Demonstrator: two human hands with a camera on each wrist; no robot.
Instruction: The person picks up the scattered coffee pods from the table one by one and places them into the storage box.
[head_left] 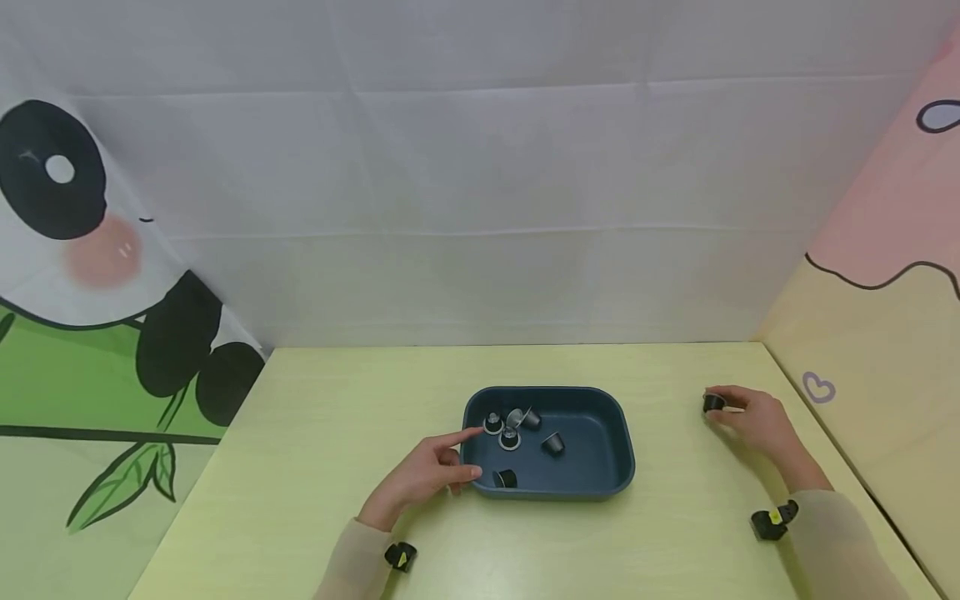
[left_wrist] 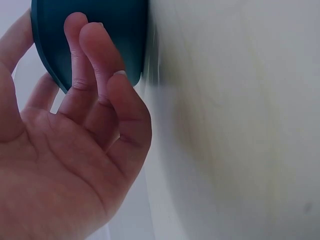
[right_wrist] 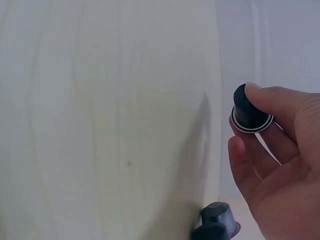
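A blue tray [head_left: 592, 450] sits on the table with several coffee capsules in it. Silver-rimmed black capsules [head_left: 509, 438] cluster toward its left, a dark grey one [head_left: 553, 444] lies on its side near the middle, and a black one [head_left: 506, 478] lies by the front wall. My left hand [head_left: 427, 473] is at the tray's left end, index finger extended to the rim, thumb at the front left corner, other fingers bent beside the wall. Over at the right, my right hand [head_left: 757, 421] pinches a black coffee capsule [right_wrist: 250, 111] between thumb and fingers.
Two more capsules show at the bottom of the right wrist view, one grey [right_wrist: 218, 216] and one black [right_wrist: 210, 232]. The pale yellow table [head_left: 322, 417] meets a white cloth backdrop [head_left: 480, 283] behind. Printed panels flank both sides.
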